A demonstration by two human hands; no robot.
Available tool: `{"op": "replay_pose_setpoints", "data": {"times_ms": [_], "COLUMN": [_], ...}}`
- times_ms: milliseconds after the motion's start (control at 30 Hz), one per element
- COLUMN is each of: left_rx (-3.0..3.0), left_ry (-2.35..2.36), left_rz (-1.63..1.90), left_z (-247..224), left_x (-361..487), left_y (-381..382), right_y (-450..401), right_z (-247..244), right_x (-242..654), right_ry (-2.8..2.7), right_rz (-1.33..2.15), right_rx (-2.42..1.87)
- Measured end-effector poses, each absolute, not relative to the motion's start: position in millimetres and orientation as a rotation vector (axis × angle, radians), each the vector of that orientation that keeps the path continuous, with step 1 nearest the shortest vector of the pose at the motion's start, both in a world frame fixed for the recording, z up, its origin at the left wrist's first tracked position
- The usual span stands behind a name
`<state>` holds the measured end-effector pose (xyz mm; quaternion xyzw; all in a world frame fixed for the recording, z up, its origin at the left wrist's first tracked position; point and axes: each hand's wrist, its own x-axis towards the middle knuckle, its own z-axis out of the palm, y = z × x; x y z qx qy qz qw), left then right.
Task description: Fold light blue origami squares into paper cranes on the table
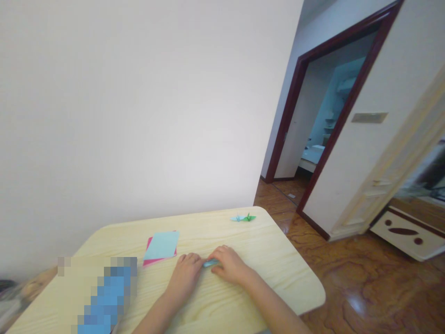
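My left hand (184,276) and my right hand (227,265) rest on the pale wooden table (253,243), pinching a narrow folded light blue paper (211,263) between them. Most of that paper is hidden by my fingers. To the left of my left hand lies a square light blue origami sheet (162,246) on top of a pink sheet (155,261), which shows only along its edges. Near the far edge, beyond my right hand, stand a small light blue paper crane (237,218) and a green paper crane (249,217), touching each other.
A pixelated blue-and-beige patch (104,297) covers the table's left front. A white wall (121,116) rises behind the table. To the right are a polished wooden floor (365,283) and a dark red door frame (302,106) around a doorway.
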<state>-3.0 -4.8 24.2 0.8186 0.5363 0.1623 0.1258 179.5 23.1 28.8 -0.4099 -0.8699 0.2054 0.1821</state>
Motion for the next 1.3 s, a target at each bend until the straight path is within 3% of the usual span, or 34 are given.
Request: {"op": "replay_pose_setpoints", "data": {"times_ms": [433, 1300], "left_rx": [1.898, 1.609], "left_ry": [1.498, 1.329], "left_rz": [0.62, 0.791], "left_z": [18, 38], "left_x": [-6, -6], "left_y": [1, -5], "right_y": [25, 24], "right_z": [26, 27], "right_x": [170, 172], "right_ry": [-2.274, -1.946], "right_rz": [0.734, 1.035], "right_rx": [-1.193, -0.904]}}
